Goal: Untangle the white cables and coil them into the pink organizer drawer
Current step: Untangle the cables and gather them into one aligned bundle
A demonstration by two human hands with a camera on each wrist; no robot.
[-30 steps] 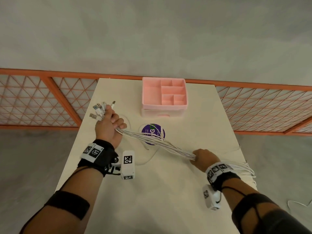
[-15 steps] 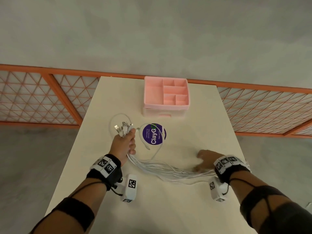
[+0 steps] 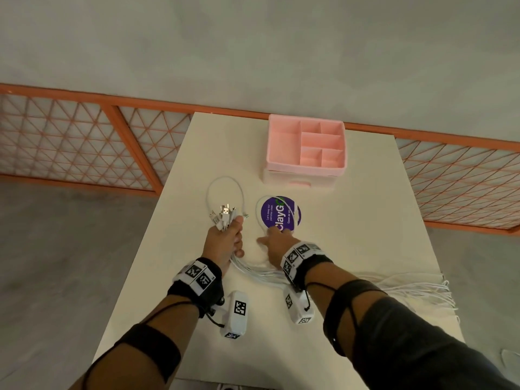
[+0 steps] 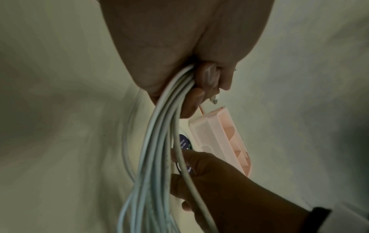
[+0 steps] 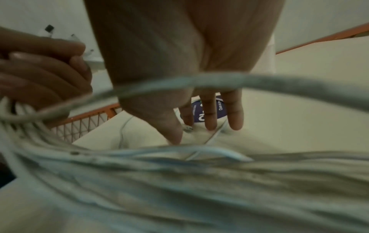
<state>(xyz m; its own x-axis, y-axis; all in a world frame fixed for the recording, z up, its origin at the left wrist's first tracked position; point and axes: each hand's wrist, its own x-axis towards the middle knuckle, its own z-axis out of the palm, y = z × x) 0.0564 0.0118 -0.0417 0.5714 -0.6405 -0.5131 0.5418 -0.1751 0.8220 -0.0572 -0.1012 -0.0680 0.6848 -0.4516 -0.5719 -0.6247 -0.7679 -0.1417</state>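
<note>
Head view, frame centre: left hand clenched around bundle of white cables, plug ends fanned above fist; right hand fingers extended, holding nothing, tips over purple round sticker. Pink organizer at upper centre of bench, drawer closed. Only here: cable tails trailing to right edge. Left wrist view alone: curled fingertips pressing strands. Right wrist view alone: straight fingers spread.
</note>
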